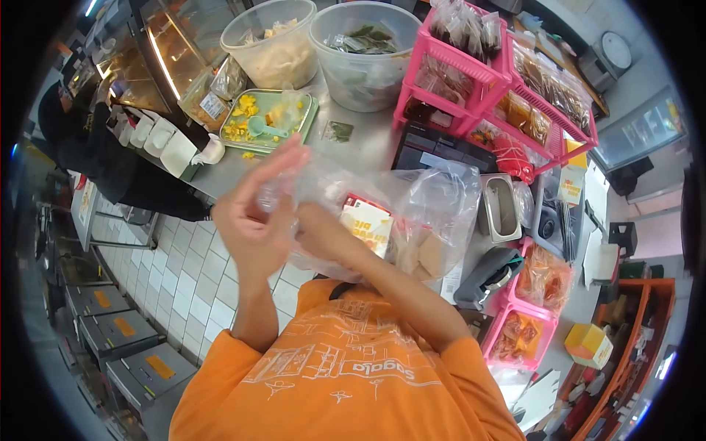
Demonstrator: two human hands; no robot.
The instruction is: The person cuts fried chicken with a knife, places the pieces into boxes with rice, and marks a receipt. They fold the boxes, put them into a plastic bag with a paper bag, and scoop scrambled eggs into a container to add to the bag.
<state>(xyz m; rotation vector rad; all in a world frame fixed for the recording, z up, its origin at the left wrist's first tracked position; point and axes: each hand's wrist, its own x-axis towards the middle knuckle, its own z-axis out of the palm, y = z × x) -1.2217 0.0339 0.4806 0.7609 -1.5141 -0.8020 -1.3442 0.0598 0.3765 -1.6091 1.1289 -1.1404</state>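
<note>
At the counter's front edge, my left hand (257, 206) is raised, its thumb and fingers closed on gathered clear plastic. My right hand (315, 226) crosses over beside it, fingers curled at the same clear plastic bag (323, 182); its fingertips are partly hidden. Below and right of my hands, a printed white, yellow and red box (365, 224) shows among the plastic. Further right stands another clear plastic bag (448, 195) with something brown, like a paper packet (425, 255), inside.
Behind are a green tray (305, 123) with yellow food and a scoop, two large tubs (254, 26) (360, 84), and pink racks (460, 121) of bagged food. A metal container (500, 209) and grey device (491, 275) sit right. A person in black (103, 158) stands left.
</note>
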